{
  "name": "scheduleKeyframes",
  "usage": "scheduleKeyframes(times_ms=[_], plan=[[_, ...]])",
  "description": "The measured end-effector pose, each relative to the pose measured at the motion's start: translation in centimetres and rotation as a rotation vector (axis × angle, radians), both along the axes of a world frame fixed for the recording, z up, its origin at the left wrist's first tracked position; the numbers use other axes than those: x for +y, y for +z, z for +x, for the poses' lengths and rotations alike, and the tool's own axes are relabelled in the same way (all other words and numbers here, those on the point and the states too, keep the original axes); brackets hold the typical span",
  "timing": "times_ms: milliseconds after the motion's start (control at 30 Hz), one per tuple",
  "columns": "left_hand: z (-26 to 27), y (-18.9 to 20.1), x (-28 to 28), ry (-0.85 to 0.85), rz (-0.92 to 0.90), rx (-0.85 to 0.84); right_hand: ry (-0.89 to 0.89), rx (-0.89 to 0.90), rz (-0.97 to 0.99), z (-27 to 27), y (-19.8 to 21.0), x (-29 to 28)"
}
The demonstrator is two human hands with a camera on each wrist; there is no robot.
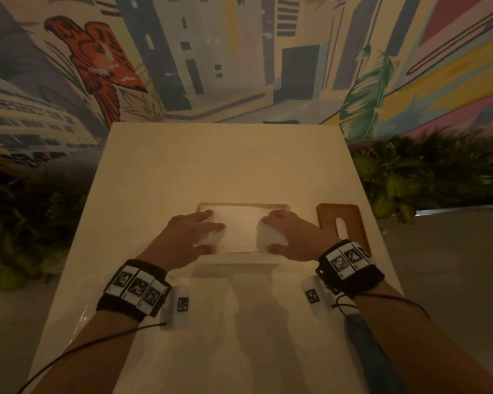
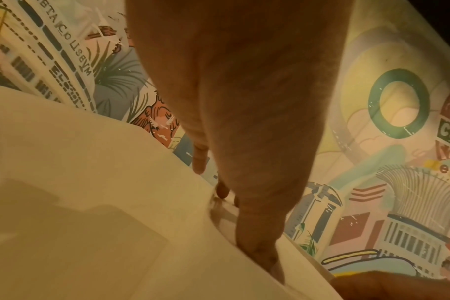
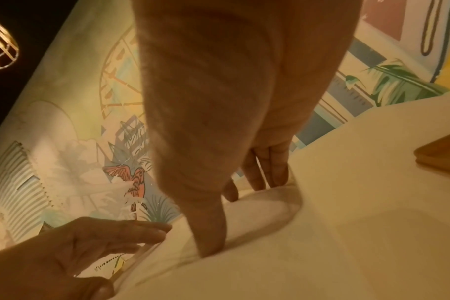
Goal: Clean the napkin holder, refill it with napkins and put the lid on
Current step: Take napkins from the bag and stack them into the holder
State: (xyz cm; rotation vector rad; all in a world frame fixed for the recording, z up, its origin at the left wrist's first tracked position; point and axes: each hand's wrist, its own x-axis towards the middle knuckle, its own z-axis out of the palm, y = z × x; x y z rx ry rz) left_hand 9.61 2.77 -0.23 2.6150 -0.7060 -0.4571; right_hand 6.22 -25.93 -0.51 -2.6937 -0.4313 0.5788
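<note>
A clear napkin holder (image 1: 244,206) sits mid-table on the white table (image 1: 211,166), with a stack of white napkins (image 1: 239,230) inside it. My left hand (image 1: 211,231) lies over the stack's left end with straight fingers, its thumb at the near edge. My right hand (image 1: 269,231) grips the right end, and the napkins bulge between thumb and fingers. In the right wrist view, the right hand (image 3: 240,215) reaches down inside the holder's clear wall (image 3: 297,199). The left hand (image 2: 239,219) hides most of the holder in its wrist view. A wooden slotted lid (image 1: 328,220) lies flat just right of the holder.
A blue cloth (image 1: 362,336) lies under my right forearm near the front right. Crinkled clear plastic (image 1: 83,317) shows at the table's front left. Leafy plants (image 1: 427,177) flank the table on both sides, and a painted mural wall (image 1: 239,52) stands behind it.
</note>
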Motion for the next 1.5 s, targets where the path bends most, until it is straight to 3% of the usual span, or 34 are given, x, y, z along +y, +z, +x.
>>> scheduleKeyframes(times_ms=[533,833,1100,1233,1367,1500], plan=[[0.6,-1.5,0.9,-0.070,-0.045,0.020,-0.068,-0.011,0.059,-0.5,0.4,0.7],[0.1,-0.9,0.4,0.017,-0.188,0.015,-0.076,-0.276,0.262,-0.7,-0.5,0.8],[-0.3,-0.6,-0.4,0.113,-0.336,-0.131,-0.152,-0.310,0.303,-0.8,-0.7,0.9],[-0.2,-1.7,-0.7,0.148,-0.278,-0.218,-0.253,-0.322,0.343,-0.6,-1.1,0.6],[0.2,-2.3,-1.1,0.250,-0.098,-0.258,-0.326,-0.338,0.196,0.0,-2.6,0.2],[0.3,-2.1,-1.6,0.267,-0.034,-0.316,-0.384,-0.358,0.106,0.4,-3.2,0.4]])
